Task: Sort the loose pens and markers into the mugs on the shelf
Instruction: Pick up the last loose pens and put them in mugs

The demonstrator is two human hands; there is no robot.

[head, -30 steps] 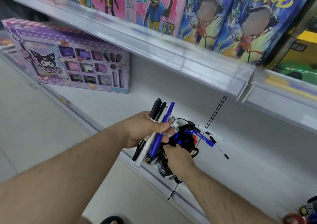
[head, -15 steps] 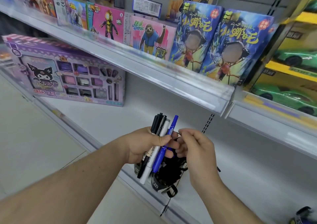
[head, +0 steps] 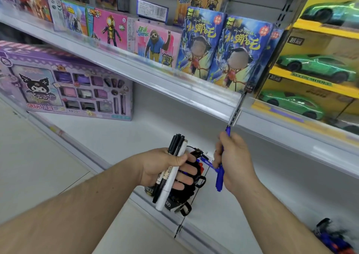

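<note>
Pens [head: 171, 168] in both hands [head: 235, 162].

The white lower shelf [head: 120, 137] carries a purple toy box [head: 66, 84] standing well to the left of the left hand [head: 165, 166]. Black mugs [head: 178, 201] holding pens sit near its front edge, below and between the hands. Blurred markers [head: 330, 238] lie far right, beyond the right hand [head: 233, 160].

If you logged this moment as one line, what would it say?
left hand: grips bundle of black and white markers | right hand: holds blue pen | black mugs: behind left hand
</note>
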